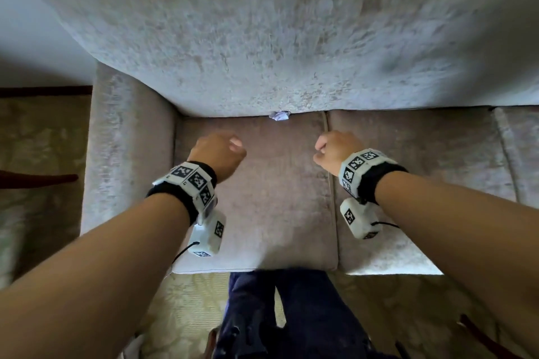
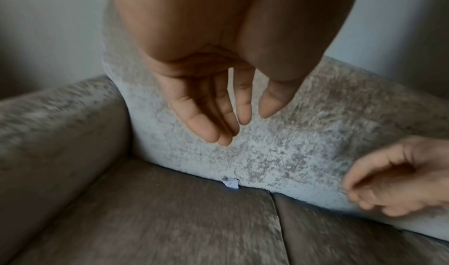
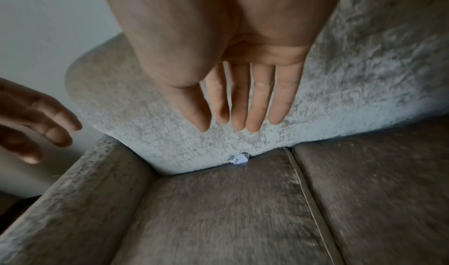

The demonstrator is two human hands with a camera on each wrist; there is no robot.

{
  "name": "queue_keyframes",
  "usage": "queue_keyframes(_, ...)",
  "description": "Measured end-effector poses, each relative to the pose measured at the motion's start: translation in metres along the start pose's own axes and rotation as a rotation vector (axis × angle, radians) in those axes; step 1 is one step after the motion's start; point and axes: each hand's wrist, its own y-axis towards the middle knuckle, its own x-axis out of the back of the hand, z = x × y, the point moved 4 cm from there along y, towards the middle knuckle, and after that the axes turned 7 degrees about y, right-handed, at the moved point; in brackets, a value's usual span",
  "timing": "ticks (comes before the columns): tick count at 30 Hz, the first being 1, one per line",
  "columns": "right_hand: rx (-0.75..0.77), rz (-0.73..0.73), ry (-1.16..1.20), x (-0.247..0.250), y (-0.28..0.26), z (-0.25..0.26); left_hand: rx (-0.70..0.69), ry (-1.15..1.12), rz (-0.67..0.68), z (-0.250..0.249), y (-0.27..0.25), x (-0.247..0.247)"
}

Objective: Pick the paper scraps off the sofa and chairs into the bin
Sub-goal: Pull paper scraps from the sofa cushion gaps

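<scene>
Both hands [image 1: 217, 151] [image 1: 335, 148] empty, fingers relaxed (reaching forward), above sofa [image 1: 262, 198], paper scrap [image 1: 279, 115] beyond.

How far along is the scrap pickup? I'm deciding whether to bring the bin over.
Done: nothing these views can confirm; no bin is visible. In hand: nothing; the left hand and right hand hover empty and open over the sofa. Left: one paper scrap still wedged where seat cushion meets backrest.

Your head cam looks steeply down at the sofa [image 1: 262, 198] from above. Your wrist cams sit low over the seat, looking along your fingers [image 2: 201, 119] toward the backrest; all three share that paper scrap [image 3: 239, 159]
</scene>
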Motion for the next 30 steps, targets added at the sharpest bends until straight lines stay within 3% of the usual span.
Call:
queue_keyframes(5, -0.012, 0.015, -0.023, -0.047, 0.045, -0.01, -0.032, -0.11, 0.078, 0.006, 0.062, -0.062)
queue_keyframes(12, -0.024, 0.12, -0.02, -0.102, 0.148, -0.008, 0.059, -0.163, 0.123, 0.075, 0.134, -0.118)
queue_keyframes(21, 0.072, 0.1, -0.085, -0.159, 0.256, 0.023, 0.138, -0.206, 0.112, 0.126, 0.192, -0.139)
queue_keyframes(30, 0.02, 0.075, -0.23, -0.183, 0.29, 0.019, 0.188, -0.214, 0.106, 0.143, 0.213, -0.141)
